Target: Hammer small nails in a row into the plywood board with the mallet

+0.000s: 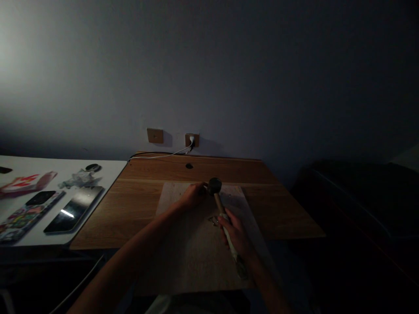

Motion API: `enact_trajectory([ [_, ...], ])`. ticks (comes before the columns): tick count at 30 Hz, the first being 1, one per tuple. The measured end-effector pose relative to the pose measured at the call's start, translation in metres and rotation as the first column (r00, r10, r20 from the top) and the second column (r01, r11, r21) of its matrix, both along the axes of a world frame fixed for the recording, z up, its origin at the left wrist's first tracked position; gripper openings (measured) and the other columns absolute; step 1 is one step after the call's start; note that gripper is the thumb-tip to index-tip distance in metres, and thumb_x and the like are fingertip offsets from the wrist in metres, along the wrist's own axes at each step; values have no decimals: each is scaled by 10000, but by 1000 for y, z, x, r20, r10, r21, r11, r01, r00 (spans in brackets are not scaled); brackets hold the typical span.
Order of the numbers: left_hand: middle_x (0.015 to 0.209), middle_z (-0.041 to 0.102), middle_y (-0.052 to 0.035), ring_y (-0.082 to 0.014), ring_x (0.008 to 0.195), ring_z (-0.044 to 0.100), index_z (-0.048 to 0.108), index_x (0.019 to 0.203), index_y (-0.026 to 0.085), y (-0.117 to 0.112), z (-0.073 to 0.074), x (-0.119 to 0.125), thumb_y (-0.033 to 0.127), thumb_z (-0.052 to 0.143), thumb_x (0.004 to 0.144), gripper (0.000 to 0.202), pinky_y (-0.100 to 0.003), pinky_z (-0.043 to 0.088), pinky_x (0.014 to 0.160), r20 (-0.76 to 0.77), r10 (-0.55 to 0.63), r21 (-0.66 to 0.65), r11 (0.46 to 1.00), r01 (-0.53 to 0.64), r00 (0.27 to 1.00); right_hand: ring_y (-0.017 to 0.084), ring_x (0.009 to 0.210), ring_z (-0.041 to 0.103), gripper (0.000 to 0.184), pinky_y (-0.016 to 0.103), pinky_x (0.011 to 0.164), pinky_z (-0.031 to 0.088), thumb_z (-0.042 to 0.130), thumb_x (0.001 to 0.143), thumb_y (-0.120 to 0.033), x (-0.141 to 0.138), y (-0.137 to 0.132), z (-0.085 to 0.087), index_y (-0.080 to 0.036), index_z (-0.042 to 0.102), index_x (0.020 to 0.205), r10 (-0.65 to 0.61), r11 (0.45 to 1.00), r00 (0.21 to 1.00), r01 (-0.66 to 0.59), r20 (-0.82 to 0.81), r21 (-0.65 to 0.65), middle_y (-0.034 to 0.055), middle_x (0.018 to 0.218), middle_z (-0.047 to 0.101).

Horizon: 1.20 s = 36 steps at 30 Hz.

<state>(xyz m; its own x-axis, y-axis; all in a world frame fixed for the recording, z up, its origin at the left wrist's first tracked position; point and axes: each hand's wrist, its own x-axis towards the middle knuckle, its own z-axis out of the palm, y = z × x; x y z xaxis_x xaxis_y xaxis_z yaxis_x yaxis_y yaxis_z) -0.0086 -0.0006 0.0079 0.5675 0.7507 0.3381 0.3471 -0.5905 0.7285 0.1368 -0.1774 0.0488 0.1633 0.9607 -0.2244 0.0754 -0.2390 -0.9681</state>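
Note:
My right hand is wrapped round the handle of a hammer, whose dark head sits over the far part of a pale wooden board. My left hand rests on the board just left of the hammer head, fingers pinched together on something too small to make out. A small object lies on the board next to my right hand. The board lies on a brown wooden desk and reaches toward me over its front edge.
A white table stands to the left with two phones, a patterned case, a red packet and crumpled plastic. A white cable runs to a wall socket. Dark furniture stands at right.

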Motion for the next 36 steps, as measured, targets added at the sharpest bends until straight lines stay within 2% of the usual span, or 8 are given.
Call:
enact_trajectory([
  [4,898,743,-63,-193,784,679,677,1081,148,-1,1,0,111,593,792,303,-257,478,685,-29,31,9,999,-31,999,47,341,373,332,156,306,286,584,782,-524,-1,4,-3,-214,509,877,26,999,1000,-26,-11,20,-104,579,463],
  [13,983,745,-82,-225,850,685,666,1121,153,5,-9,0,166,654,770,352,-288,498,744,-21,12,42,999,-11,1000,46,348,382,306,153,296,292,571,799,-501,-3,4,-3,-216,510,894,47,999,999,-47,-22,-17,-100,603,460],
  [21,941,735,-71,-203,827,677,640,1163,143,2,-2,0,160,605,808,357,-273,485,717,-52,30,17,999,-29,998,48,353,388,337,159,297,303,593,772,-511,-1,1,0,-215,509,910,27,999,999,-28,-28,-38,-96,615,468],
  [25,960,663,-56,-167,823,631,633,1046,162,-6,9,-5,158,608,786,261,-263,483,738,-112,39,97,995,-28,993,47,365,398,354,156,303,304,586,779,-517,12,-11,3,-216,523,954,-6,998,1000,5,-4,-60,-89,637,486],
  [28,1012,600,-53,-139,794,598,630,955,180,-25,26,-14,235,630,805,160,-247,483,732,-257,-74,170,978,120,964,53,369,403,380,161,315,326,606,766,-529,24,-24,0,-217,526,968,-38,992,999,38,2,-122,-92,615,486],
  [31,907,589,-46,-154,751,588,634,871,183,-47,40,-18,269,637,803,111,-254,483,688,-483,-206,175,930,324,851,66,378,414,404,162,331,341,624,763,-526,32,-31,-8,-220,532,1010,-67,986,998,67,6,-152,-101,566,464],
  [33,876,597,-59,-182,770,598,638,852,176,-58,42,-18,267,636,796,107,-275,492,697,-558,-210,191,909,370,803,73,383,431,444,164,332,341,631,765,-519,33,-33,-14,-223,527,1079,-85,983,996,85,5,-161,-96,579,486],
  [36,944,624,-78,-191,782,612,649,884,170,-63,41,-15,252,639,784,129,-285,500,709,-578,-200,191,909,369,792,74,384,443,522,169,328,339,631,769,-506,32,-33,-17,-225,495,1188,-110,978,994,108,1,-181,-88,623,520],
])
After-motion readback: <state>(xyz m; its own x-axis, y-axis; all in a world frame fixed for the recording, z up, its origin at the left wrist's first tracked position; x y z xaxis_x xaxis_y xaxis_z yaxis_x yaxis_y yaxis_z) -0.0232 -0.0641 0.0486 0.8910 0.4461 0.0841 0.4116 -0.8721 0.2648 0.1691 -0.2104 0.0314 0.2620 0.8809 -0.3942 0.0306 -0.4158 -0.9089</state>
